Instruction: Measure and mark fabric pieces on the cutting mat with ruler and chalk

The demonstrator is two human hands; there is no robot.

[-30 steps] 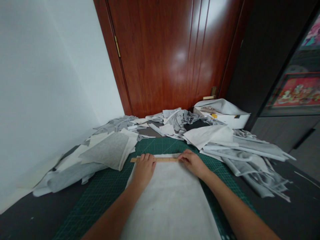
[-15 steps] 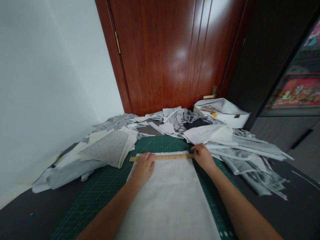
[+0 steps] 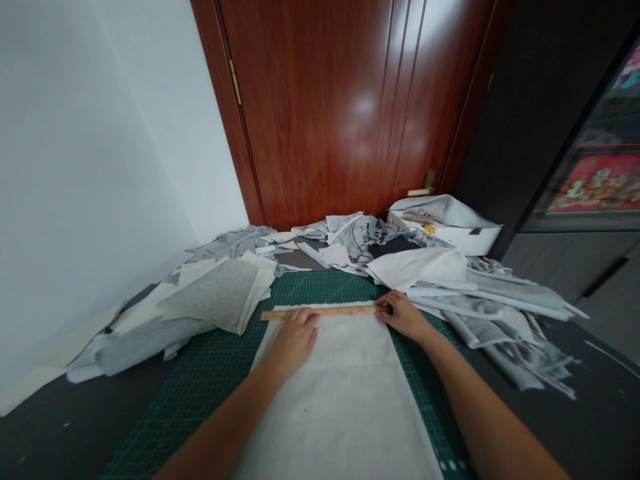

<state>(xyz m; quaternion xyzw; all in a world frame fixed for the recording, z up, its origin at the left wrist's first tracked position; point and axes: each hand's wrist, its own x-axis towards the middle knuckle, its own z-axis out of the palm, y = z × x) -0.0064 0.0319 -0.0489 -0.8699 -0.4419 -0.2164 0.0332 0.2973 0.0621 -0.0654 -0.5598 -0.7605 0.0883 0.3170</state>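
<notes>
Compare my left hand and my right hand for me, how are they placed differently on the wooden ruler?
Your left hand lies palm down across the wooden ruler, left of its middle, while your right hand is at its right end.
The left hand's fingers lie close together, while the right hand's thumb and forefinger are bent toward each other.
Both hands are bare and at the far end of the white fabric.

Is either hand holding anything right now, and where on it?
The ruler: left hand over its left part, right hand at its right end. Grip or press, I can't tell.
</notes>
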